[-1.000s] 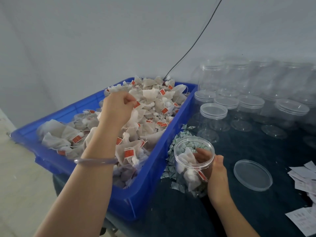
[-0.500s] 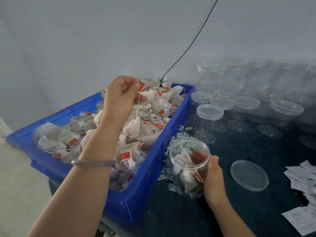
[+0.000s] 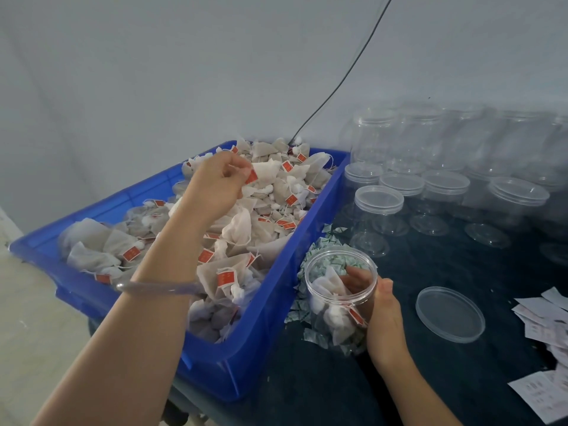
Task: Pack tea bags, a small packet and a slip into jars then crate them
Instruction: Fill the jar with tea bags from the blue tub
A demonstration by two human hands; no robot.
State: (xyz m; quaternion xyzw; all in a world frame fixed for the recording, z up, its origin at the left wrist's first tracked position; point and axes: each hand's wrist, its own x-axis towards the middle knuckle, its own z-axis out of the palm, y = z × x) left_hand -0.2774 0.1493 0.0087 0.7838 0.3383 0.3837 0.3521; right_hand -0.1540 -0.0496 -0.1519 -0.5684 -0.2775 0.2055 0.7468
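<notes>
While the left hand [image 3: 215, 186] hangs over the blue bin [image 3: 273, 315], its fingers are curled in tight. Its thumb and first finger pinch the red tag [image 3: 252, 177] of one tea bag [image 3: 239, 229]. That bag seems to dangle below the hand on its string, but it is hard to pick out from the heap. The bin is full of tea bags [image 3: 285, 192], white and grey with little red tags. A clear bangle [image 3: 159, 287] sits on the left wrist.

The right hand [image 3: 384, 318] holds an open jar [image 3: 330, 302] just beside the bin, on the dark table [image 3: 307, 395]. Its fingers wrap round the far side of the jar and the thumb rests near the rim. A few tea bags are inside the jar. A pile of small packets [image 3: 325, 244], green and white, lies between the bin and the jar. A loose lid [image 3: 450, 313] lies flat to the right of the jar. White slips [image 3: 544, 315] lie at the right edge. Behind, many empty jars [image 3: 379, 199] stand with lids on.
</notes>
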